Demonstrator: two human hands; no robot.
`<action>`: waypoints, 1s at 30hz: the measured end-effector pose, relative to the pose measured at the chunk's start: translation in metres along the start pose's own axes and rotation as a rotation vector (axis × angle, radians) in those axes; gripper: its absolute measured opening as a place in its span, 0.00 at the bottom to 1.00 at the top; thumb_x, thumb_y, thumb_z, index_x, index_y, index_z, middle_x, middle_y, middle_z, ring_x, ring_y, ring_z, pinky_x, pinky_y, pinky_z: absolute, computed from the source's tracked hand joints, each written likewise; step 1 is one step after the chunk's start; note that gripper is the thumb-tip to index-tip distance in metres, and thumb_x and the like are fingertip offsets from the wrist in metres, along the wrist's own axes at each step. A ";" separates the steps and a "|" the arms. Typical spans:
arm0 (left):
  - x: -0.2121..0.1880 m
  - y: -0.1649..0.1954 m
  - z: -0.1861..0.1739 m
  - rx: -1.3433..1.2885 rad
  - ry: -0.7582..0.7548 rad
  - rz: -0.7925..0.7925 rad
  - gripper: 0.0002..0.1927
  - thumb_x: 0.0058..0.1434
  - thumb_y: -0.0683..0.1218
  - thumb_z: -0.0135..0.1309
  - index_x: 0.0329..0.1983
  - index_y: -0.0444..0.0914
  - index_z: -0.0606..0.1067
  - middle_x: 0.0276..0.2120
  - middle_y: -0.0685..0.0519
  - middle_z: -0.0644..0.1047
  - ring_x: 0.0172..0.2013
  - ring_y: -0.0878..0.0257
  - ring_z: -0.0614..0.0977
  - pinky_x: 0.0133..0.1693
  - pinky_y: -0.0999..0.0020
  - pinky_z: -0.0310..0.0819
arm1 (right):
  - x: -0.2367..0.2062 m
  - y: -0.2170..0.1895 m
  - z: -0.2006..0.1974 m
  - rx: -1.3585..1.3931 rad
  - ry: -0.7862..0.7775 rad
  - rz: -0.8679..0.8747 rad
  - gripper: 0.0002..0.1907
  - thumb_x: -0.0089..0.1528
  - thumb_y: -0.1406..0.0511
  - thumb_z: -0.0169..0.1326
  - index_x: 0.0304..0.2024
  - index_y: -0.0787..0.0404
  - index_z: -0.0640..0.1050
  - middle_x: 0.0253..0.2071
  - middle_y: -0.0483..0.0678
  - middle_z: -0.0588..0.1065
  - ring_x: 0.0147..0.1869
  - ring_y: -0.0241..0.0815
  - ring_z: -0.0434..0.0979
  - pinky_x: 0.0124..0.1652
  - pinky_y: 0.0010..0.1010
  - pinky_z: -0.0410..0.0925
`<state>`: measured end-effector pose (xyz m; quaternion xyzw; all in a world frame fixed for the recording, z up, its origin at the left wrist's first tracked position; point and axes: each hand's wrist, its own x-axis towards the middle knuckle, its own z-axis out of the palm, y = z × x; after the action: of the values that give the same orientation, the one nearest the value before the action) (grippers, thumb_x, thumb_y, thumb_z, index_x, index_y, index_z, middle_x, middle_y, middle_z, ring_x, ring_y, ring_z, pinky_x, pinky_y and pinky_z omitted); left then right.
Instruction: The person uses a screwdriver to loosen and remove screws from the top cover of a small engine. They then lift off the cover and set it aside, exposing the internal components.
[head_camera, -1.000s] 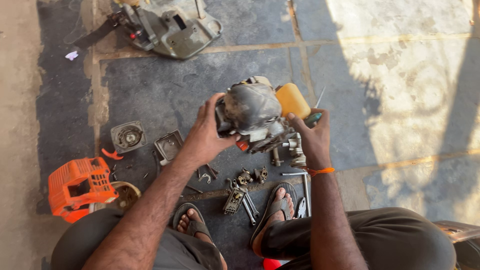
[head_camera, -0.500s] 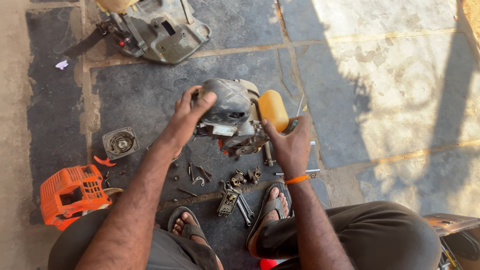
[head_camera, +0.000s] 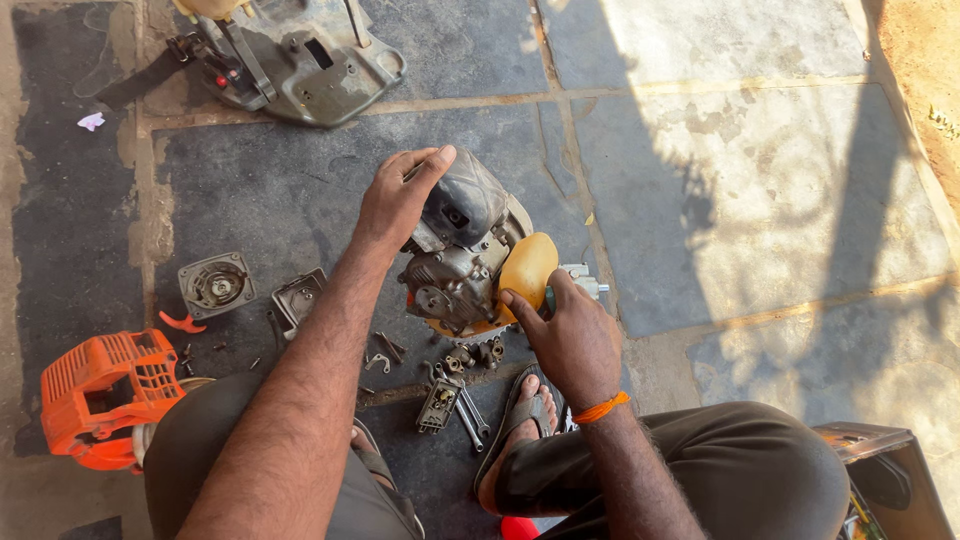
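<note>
Centre frame: small engine (head_camera: 455, 270) on stone floor. My left hand (head_camera: 395, 205) clasps its dark cover; right hand (head_camera: 570, 335) grips a tool, thumb against yellow tank (head_camera: 528, 270). I judge steady bracing prevents slipping.

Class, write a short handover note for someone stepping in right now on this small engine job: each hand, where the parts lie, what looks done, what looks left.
Left hand: gripping the top of the small engine, steadying it on the stone floor.
Right hand: thumb on the engine's yellow tank, fingers around a small tool, mostly hidden.
Parts: orange cover at far left; round starter part and small housing left of the engine; spanners and loose small pieces by the feet; grey casing at the top.
Done: covers are off, engine stripped bare.
Left: loose parts are not yet refitted; exact next step unclear.
</note>
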<state>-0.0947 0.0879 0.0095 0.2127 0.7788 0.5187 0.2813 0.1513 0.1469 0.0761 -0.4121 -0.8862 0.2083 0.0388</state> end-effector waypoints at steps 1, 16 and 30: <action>0.001 0.001 0.003 -0.013 0.010 -0.021 0.43 0.54 0.76 0.49 0.60 0.41 0.76 0.61 0.42 0.69 0.64 0.49 0.71 0.59 0.45 0.69 | -0.001 0.002 -0.001 0.008 -0.030 0.014 0.30 0.61 0.41 0.55 0.37 0.62 0.75 0.27 0.55 0.78 0.32 0.54 0.81 0.32 0.48 0.71; 0.006 -0.014 0.029 0.024 0.258 0.066 0.32 0.59 0.70 0.52 0.52 0.42 0.79 0.47 0.49 0.81 0.50 0.56 0.84 0.50 0.55 0.80 | 0.017 0.032 -0.012 0.426 -0.231 0.177 0.22 0.66 0.49 0.52 0.40 0.62 0.78 0.25 0.48 0.76 0.27 0.38 0.76 0.30 0.33 0.71; -0.005 -0.009 0.034 0.163 0.269 0.013 0.37 0.59 0.71 0.50 0.60 0.42 0.72 0.52 0.42 0.73 0.57 0.47 0.75 0.45 0.46 0.82 | 0.101 0.004 -0.044 0.431 0.148 -0.089 0.22 0.73 0.51 0.46 0.36 0.62 0.74 0.22 0.45 0.74 0.26 0.35 0.73 0.28 0.31 0.65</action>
<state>-0.0687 0.1046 -0.0085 0.1684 0.8476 0.4794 0.1531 0.0978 0.2391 0.1040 -0.3687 -0.8334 0.3600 0.1998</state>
